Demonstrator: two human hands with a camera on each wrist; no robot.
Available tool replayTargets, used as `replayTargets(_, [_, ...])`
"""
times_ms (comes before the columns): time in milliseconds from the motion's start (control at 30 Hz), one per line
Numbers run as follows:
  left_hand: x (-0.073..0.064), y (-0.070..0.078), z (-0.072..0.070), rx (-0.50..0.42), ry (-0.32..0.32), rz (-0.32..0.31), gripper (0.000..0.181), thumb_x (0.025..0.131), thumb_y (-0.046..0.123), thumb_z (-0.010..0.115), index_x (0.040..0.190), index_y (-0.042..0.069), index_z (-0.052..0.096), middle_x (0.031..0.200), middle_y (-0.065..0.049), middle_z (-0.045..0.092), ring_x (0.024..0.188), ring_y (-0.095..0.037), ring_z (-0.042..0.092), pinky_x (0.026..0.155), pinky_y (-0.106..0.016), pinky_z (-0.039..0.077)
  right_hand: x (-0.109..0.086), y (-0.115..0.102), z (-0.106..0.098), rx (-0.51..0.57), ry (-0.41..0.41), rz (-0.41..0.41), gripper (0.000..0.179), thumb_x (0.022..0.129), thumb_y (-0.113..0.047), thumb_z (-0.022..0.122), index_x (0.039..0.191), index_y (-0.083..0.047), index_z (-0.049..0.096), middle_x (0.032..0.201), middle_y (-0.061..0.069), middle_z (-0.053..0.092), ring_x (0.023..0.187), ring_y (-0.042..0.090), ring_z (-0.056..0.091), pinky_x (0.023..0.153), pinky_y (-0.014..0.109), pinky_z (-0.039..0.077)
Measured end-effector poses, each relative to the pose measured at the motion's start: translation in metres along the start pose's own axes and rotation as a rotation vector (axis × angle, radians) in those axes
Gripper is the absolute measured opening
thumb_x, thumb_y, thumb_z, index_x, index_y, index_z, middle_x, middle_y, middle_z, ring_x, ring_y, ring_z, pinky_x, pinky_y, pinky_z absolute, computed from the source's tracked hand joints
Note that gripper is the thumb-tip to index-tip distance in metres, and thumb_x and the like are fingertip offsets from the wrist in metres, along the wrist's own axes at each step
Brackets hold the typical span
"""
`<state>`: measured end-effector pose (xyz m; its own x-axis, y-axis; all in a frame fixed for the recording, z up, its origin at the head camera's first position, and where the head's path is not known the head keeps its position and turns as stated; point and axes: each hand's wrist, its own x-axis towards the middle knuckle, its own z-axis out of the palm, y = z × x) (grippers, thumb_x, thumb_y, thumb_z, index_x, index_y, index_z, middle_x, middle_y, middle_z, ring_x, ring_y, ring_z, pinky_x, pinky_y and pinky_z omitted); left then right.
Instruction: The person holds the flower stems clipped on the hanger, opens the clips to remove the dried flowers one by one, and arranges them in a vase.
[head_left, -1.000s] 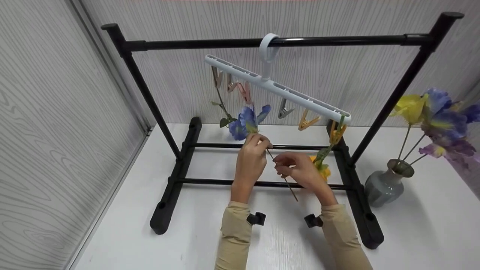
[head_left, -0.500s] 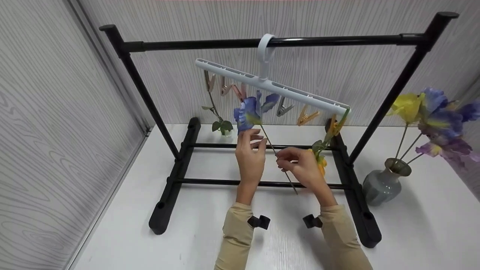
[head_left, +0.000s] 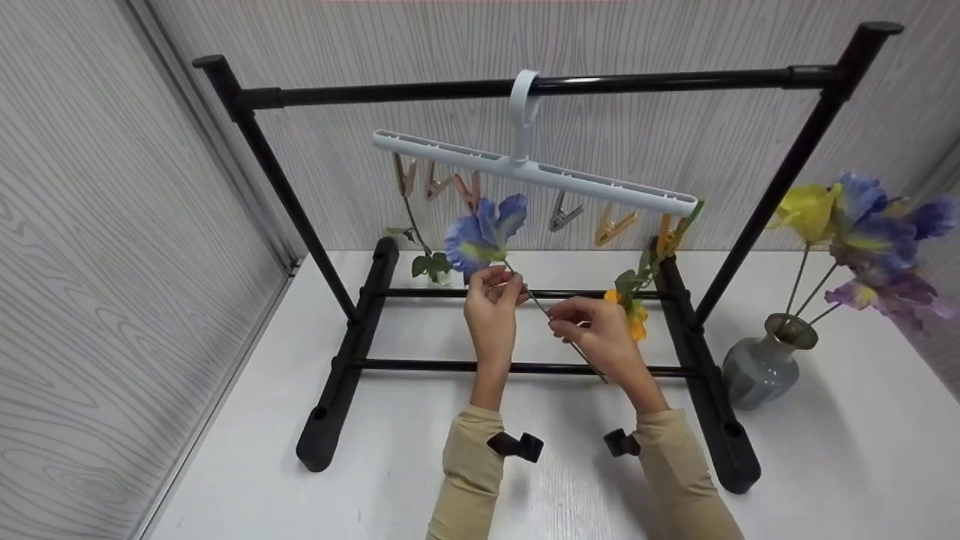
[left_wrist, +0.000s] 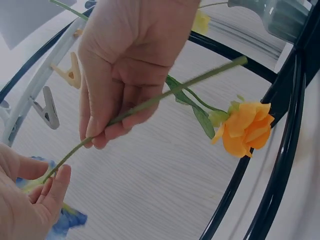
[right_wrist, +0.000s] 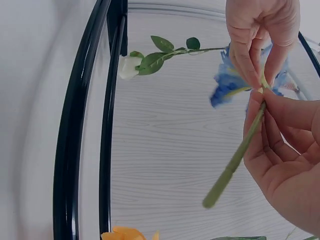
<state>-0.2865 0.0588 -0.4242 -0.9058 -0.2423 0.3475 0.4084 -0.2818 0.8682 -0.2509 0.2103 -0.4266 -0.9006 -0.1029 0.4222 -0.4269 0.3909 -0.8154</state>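
A blue artificial iris (head_left: 484,231) is held slanting between both hands, its bloom up to the left and its thin stem running down to the right. Just below the bloom, my left hand (head_left: 492,311) pinches the stem between thumb and fingers. Farther down, the right hand (head_left: 600,336) pinches the same stem, whose bare end (right_wrist: 216,194) sticks out past the fingers. Above them hangs a pale clip hanger (head_left: 577,180) with a pink clip (head_left: 466,190), a grey clip (head_left: 564,213) and a yellow clip (head_left: 615,225).
A black rack (head_left: 420,92) carries the hanger and surrounds the hands. An orange flower (left_wrist: 245,131) hangs upside down at the hanger's right end, a white rose (right_wrist: 129,66) at its left. On the right stands a grey vase (head_left: 761,371) with several flowers.
The left hand loosened from the stem, then pinched it again below the bloom. The iris rose, then shifted left. The hanger turned, its left end coming nearer. The right hand kept its pinch.
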Motion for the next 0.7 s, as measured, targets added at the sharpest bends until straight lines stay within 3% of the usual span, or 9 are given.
replayTargets(167, [0.001,0.001,-0.003,-0.055,-0.012,-0.042,0.02,0.098,-0.005,0.066,0.116,-0.011,0.059,0.102,-0.018,0.065,0.088,-0.03,0.069,0.073,-0.029,0.06,0.0,0.0,0.001,-0.021,-0.076,-0.001,0.01,0.09,0.007,0.074,0.1,0.005,0.075,0.084,0.012,0.073,0.073,0.026,0.07,0.065,0.024,0.057])
replayTargets(333, [0.001,0.003,-0.005,-0.074,-0.034,-0.038,0.02,0.099,-0.004,0.064,0.117,-0.011,0.06,0.102,-0.016,0.065,0.083,-0.021,0.067,0.071,-0.028,0.059,0.001,0.002,0.0,-0.026,-0.166,-0.015,0.008,0.093,0.003,0.072,0.1,0.005,0.075,0.084,0.014,0.073,0.071,0.031,0.07,0.064,0.026,0.059])
replayTargets(567, [0.002,0.005,-0.006,-0.093,-0.036,-0.072,0.019,0.099,-0.004,0.064,0.117,-0.01,0.059,0.101,-0.014,0.064,0.081,-0.016,0.066,0.068,-0.026,0.058,0.0,0.006,-0.006,-0.023,-0.307,0.001,0.011,0.095,0.004,0.067,0.103,0.007,0.074,0.088,0.017,0.073,0.075,0.025,0.071,0.068,0.029,0.06])
replayTargets(700, [0.002,0.007,-0.006,-0.107,-0.059,-0.096,0.02,0.099,-0.004,0.064,0.118,-0.011,0.059,0.102,-0.013,0.065,0.082,-0.017,0.066,0.068,-0.026,0.058,0.001,0.005,-0.01,-0.044,-0.323,-0.012,0.009,0.094,0.004,0.069,0.1,0.006,0.075,0.088,0.013,0.074,0.076,0.024,0.071,0.068,0.029,0.06])
